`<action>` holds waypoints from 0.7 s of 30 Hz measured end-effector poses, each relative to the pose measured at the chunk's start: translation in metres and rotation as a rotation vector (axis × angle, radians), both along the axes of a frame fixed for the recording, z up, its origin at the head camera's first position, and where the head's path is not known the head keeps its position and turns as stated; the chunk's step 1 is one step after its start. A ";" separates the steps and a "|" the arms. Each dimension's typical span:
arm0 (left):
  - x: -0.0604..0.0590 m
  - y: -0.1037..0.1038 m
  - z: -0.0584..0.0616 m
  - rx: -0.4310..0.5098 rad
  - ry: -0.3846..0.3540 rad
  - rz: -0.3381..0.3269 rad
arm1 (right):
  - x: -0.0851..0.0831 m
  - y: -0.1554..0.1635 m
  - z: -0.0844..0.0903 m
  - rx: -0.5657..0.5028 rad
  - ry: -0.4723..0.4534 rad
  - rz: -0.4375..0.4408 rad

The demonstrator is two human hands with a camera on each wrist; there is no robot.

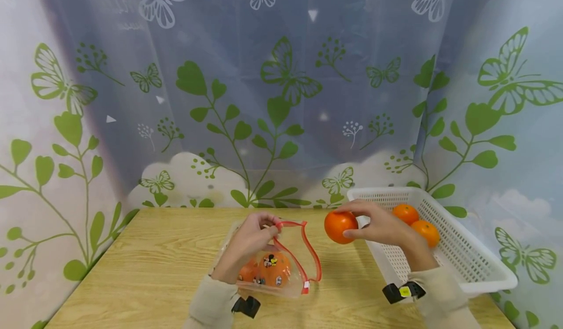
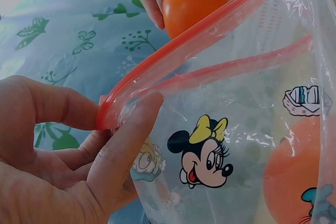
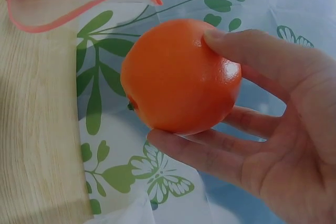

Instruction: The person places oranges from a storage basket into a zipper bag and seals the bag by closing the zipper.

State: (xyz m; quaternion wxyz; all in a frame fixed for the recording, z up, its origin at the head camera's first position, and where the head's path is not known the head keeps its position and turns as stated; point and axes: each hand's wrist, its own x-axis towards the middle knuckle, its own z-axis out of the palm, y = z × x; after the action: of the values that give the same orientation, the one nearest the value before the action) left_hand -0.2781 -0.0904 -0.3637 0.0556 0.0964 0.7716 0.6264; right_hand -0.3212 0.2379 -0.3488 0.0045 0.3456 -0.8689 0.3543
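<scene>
**Orange held beside an open zip bag**

Head view: the left hand (image 1: 248, 243) pinches the red rim of a clear zip bag (image 1: 281, 265) lying on the wooden table (image 1: 145, 270), oranges inside it. The right hand (image 1: 382, 226) grips an orange (image 1: 339, 226) just right of the bag's mouth, in front of a white basket (image 1: 466, 255) holding two more oranges.

Left wrist view: thumb and fingers (image 2: 126, 140) clamp the bag's zip strip; cartoon prints show on the plastic.

Right wrist view: curled fingers (image 3: 252, 51) and thumb wrap the orange (image 3: 178, 77) above the table edge.
</scene>
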 end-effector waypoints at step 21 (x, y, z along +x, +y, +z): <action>-0.001 0.000 0.000 0.007 0.016 0.004 | 0.015 -0.036 0.000 -0.031 -0.055 0.111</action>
State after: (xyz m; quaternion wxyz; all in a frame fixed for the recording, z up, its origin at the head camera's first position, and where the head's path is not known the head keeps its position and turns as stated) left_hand -0.2787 -0.0900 -0.3632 0.0479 0.0999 0.7699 0.6285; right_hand -0.3063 0.2018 -0.3486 -0.0338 0.3833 -0.8427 0.3766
